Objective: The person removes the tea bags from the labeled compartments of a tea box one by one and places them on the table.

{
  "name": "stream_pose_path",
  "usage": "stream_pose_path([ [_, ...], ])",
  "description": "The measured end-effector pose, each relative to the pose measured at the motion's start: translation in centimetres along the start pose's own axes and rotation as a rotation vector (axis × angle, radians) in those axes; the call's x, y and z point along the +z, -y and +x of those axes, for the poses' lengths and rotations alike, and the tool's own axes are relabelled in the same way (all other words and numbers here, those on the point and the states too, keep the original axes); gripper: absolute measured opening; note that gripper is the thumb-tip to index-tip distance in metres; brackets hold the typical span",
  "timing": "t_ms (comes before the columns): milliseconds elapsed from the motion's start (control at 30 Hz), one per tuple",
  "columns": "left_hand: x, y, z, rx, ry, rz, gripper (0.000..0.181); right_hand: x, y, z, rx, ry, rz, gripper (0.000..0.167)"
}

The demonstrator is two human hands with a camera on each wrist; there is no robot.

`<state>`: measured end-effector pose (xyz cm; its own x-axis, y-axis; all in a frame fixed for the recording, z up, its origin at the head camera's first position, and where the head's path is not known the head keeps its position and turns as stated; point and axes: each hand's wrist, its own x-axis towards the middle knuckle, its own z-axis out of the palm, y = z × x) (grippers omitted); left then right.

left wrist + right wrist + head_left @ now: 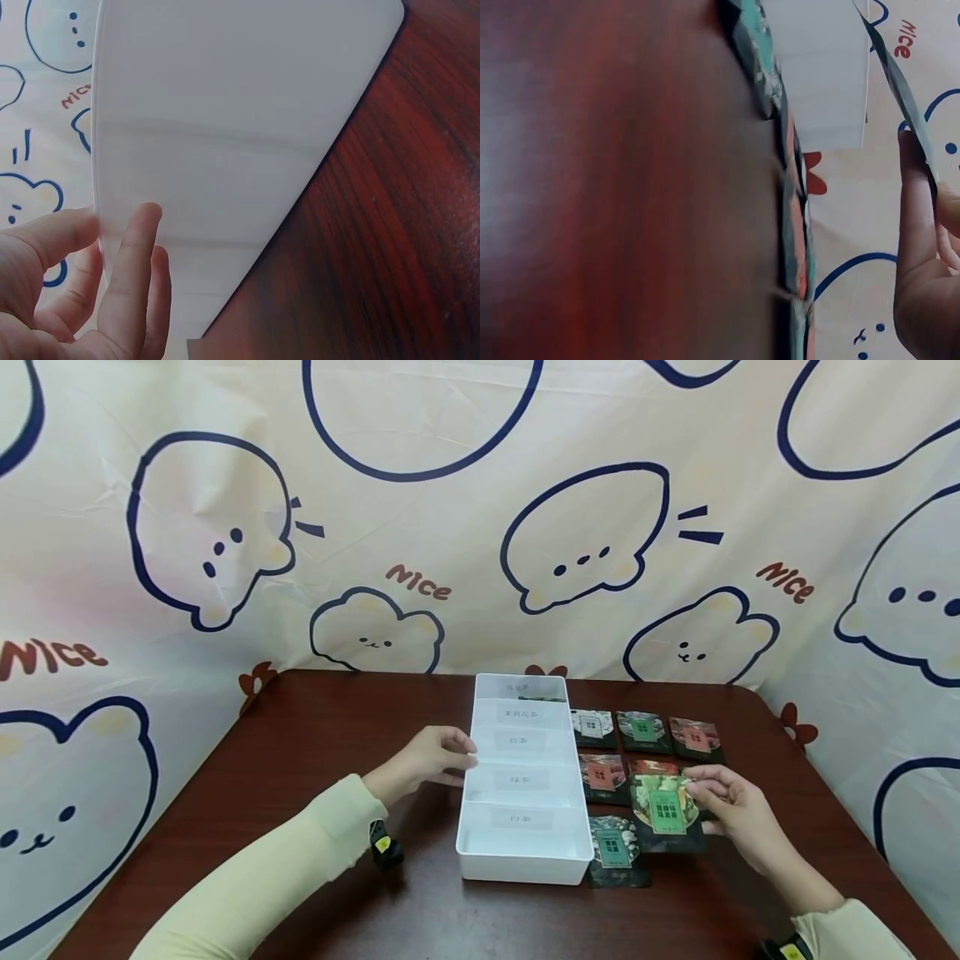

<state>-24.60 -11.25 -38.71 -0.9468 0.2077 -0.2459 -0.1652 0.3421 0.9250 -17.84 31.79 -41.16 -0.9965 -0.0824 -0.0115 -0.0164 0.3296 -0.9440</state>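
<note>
A long white divided box (525, 852) stands on the table, a printed label in each compartment. At its left side, my left hand (427, 760) holds the rim, some fingers lying along the outer wall in the left wrist view. My right hand (738, 810) pinches the right edge of a dark tea packet (666, 810) with a green label, raised over the packets right of the box. In the right wrist view this packet (904, 90) shows edge-on between thumb and fingers. A dark packet edge (542, 699) shows in the farthest compartment.
Beside the box lie several tea packets: a white-labelled one (592, 727), a green one (643, 732), red ones (696, 740) and a teal one (617, 852) near the front. Behind the brown table (337, 710) hangs a patterned cloth (465, 527).
</note>
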Motion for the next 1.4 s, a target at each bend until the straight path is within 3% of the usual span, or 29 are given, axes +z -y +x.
stream_pose_path([
  [167,0.1,0.0,-0.1,-0.003,0.003,-0.002,0.016,-0.5,-0.5,-0.8,0.1,0.042,-0.009,0.034],
  [367,0.2,0.0,-0.2,-0.002,0.006,-0.008,0.016,-0.9,-1.0,-1.2,0.158,0.086,-0.065,0.045],
  [833,-0.2,0.0,-0.2,-0.003,0.012,0.003,0.019,-1.2,-2.5,-0.7,0.199,0.121,-0.137,0.049],
  [1400,0.0,-0.2,-0.2,-0.003,0.011,-0.006,0.017,-1.4,-2.3,-0.7,0.234,0.144,-0.157,0.052],
])
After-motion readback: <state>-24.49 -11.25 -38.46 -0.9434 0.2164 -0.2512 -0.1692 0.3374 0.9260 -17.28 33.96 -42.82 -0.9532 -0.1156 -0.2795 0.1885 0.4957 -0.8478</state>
